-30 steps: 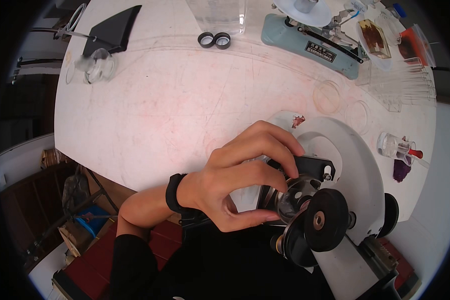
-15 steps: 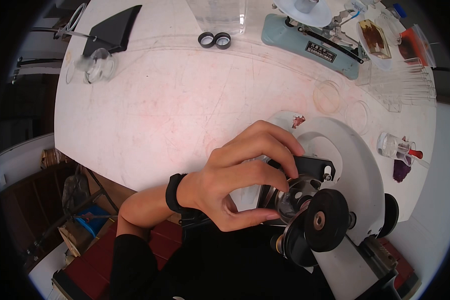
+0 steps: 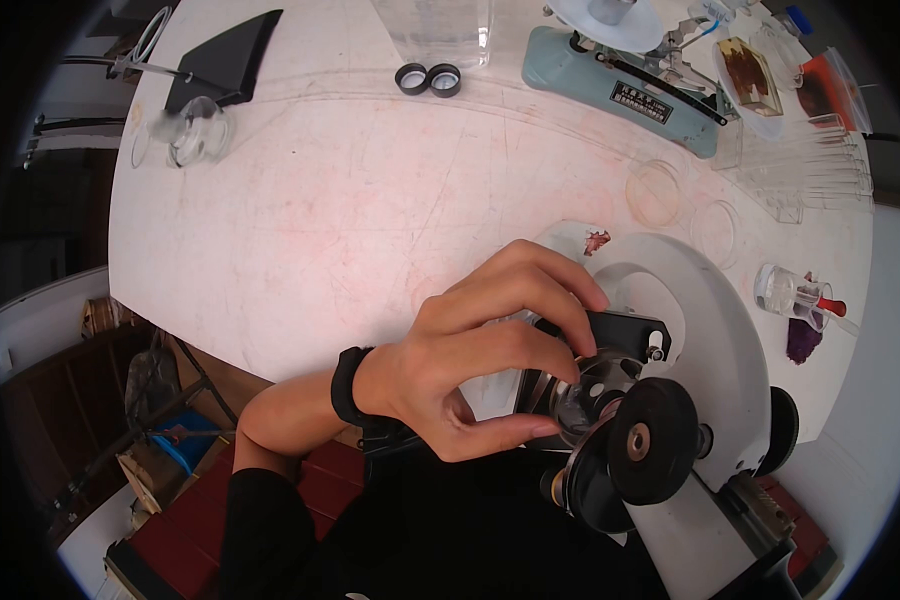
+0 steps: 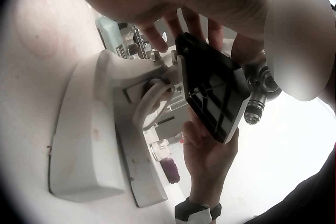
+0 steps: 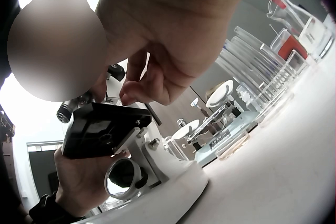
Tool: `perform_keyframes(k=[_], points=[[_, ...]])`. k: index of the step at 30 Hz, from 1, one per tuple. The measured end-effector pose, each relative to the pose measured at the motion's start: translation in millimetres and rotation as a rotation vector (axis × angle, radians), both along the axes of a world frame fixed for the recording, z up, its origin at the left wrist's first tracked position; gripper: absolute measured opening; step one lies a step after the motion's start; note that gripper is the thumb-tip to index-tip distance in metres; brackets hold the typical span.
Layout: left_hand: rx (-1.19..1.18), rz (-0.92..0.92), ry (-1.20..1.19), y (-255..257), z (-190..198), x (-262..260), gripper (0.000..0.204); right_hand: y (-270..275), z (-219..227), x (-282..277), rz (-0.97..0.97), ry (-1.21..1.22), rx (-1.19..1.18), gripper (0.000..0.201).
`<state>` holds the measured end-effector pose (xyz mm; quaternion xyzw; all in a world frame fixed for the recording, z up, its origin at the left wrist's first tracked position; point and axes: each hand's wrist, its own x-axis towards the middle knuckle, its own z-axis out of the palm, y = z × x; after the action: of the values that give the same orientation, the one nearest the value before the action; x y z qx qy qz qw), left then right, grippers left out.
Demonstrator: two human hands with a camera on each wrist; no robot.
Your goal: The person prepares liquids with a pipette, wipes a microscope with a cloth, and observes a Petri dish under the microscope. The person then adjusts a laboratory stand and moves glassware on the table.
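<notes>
My left hand (image 3: 485,345) reaches over the black stage (image 3: 625,332) of a white microscope (image 3: 720,330) in the head view. Its bent fingers and thumb grip the sides of a clear round glass dish (image 3: 573,408). In the left wrist view, my right hand (image 4: 207,155) is at the opposite side of the stage (image 4: 218,90). The right wrist view has this hand (image 5: 176,40) above the stage (image 5: 107,129), fingers curled close to its edge; whether they hold anything cannot be told. The microscope hides it from the head view.
Beyond the microscope lie flat glass dishes (image 3: 654,193), a green balance (image 3: 620,95) and a rack of test tubes (image 3: 810,170). A small bottle (image 3: 778,287) stands right. Two black rings (image 3: 444,81) and a clear container (image 3: 438,30) are at the back, glassware (image 3: 198,135) at left.
My left thumb has shifted very slightly at the dish. Otherwise the head view looks the same.
</notes>
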<state>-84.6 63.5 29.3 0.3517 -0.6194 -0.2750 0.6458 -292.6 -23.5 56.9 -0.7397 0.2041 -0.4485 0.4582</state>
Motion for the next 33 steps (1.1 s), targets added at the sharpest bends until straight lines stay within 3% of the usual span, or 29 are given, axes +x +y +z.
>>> perform_keyframes(k=[33], points=[[0.018,0.008,-0.018,0.0,1.6,0.1,0.021,-1.8,-0.6,-3.1,0.03,0.026,0.009,0.025]])
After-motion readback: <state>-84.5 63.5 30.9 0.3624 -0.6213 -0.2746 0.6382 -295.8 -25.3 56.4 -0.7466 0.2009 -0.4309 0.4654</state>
